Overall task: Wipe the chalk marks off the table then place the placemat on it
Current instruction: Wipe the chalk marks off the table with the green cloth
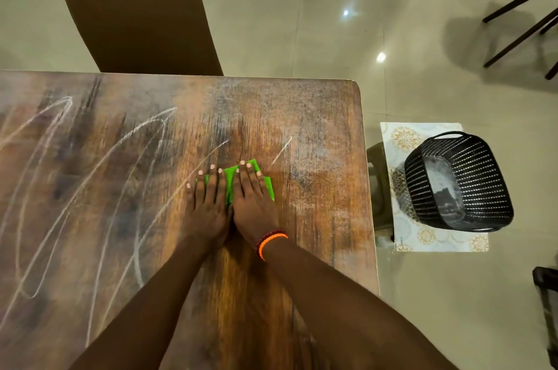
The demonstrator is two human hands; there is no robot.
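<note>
Green cloth point(231, 185) lies flat under left hand point(208, 203) and right hand point(252, 197), fingers straight, pressing evenly; chalk marks point(99, 176) remain left; placemat point(428, 241) waits under basket point(457, 181), right.

From my feed I see a pale, glossy tiled floor point(332, 22) catching bright spots of ceiling light. A brown upholstered chair point(139, 22) stands against the far edge of the wooden table point(317, 116). At the upper right, dark chair legs point(519, 28) cast a soft shadow. A small stool point(379, 188) stands just beside the table's right end.
</note>
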